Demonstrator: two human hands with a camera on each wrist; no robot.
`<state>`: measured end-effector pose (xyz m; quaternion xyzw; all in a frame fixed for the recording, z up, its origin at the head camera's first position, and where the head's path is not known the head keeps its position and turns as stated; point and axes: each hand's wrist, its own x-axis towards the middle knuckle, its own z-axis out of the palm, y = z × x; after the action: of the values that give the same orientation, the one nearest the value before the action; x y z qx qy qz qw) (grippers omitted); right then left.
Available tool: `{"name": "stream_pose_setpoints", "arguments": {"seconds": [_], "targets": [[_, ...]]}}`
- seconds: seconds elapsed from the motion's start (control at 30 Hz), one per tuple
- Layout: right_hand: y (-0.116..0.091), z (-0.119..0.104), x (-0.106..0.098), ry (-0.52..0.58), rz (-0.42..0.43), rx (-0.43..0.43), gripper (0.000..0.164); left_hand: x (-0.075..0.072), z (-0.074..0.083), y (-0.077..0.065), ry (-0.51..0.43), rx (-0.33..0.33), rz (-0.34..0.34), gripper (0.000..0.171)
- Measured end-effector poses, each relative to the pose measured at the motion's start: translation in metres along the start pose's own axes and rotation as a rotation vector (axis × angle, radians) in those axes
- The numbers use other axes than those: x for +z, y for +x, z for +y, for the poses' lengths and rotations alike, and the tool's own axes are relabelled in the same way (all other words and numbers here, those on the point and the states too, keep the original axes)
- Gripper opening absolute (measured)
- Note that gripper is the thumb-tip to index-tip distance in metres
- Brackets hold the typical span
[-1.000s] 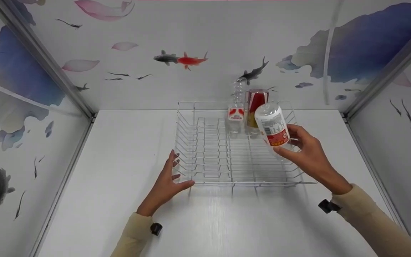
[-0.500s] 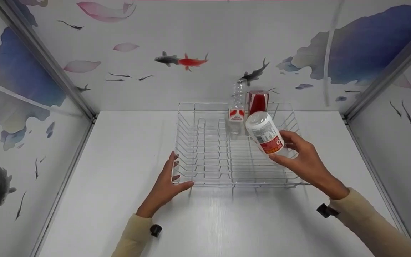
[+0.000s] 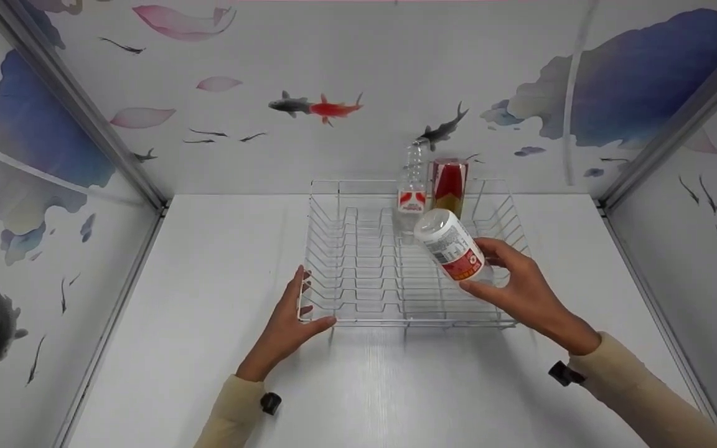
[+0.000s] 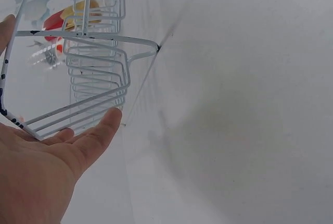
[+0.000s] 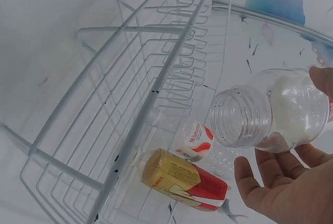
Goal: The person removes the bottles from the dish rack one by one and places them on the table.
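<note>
Above the right half of a white wire dish rack (image 3: pixel 371 322), my right hand (image 3: pixel 523 292) holds a clear plastic jar (image 3: pixel 452 249) with a white and red label. The jar is tilted with its base up and to the left. In the right wrist view its threaded mouth (image 5: pixel 237 120) is uncapped, and fingers and thumb grip its body. My left hand (image 3: pixel 287 323) holds the rack's near left corner, thumb at the front rim and fingers (image 4: pixel 99 135) along the side wires. Inside the rack's back, a clear bottle (image 3: pixel 411 202) and a red-and-gold can (image 3: pixel 449 183) stand side by side.
The rack stands on a white table (image 3: pixel 221 261), its back near a white wall (image 3: pixel 346 149) painted with fish and petals. Side panels with metal edge strips (image 3: pixel 116 298) close off left and right. Rows of bent wire dividers (image 3: pixel 368 255) run along the rack's left half.
My right hand has brought the jar left and toward me, lower over the rack, tilting it further. More of the can shows behind it. My left hand stays at the rack's corner.
</note>
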<state>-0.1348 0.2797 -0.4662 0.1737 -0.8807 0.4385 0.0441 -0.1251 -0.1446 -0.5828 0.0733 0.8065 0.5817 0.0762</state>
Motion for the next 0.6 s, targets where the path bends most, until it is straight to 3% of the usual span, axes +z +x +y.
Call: {"name": "stream_pose_setpoints", "arguments": {"seconds": [0.33,0.6], "targets": [[-0.0016,-0.0014,0.0049,-0.029,-0.005,-0.061,0.073,-0.0006,0.0042,-0.0007,0.032,0.002,0.014,0.125],[-0.0045,-0.002,0.0056,-0.039,-0.012,-0.068,0.074,-0.002,0.0054,-0.0004,0.0,0.076,0.04,0.11]]}}
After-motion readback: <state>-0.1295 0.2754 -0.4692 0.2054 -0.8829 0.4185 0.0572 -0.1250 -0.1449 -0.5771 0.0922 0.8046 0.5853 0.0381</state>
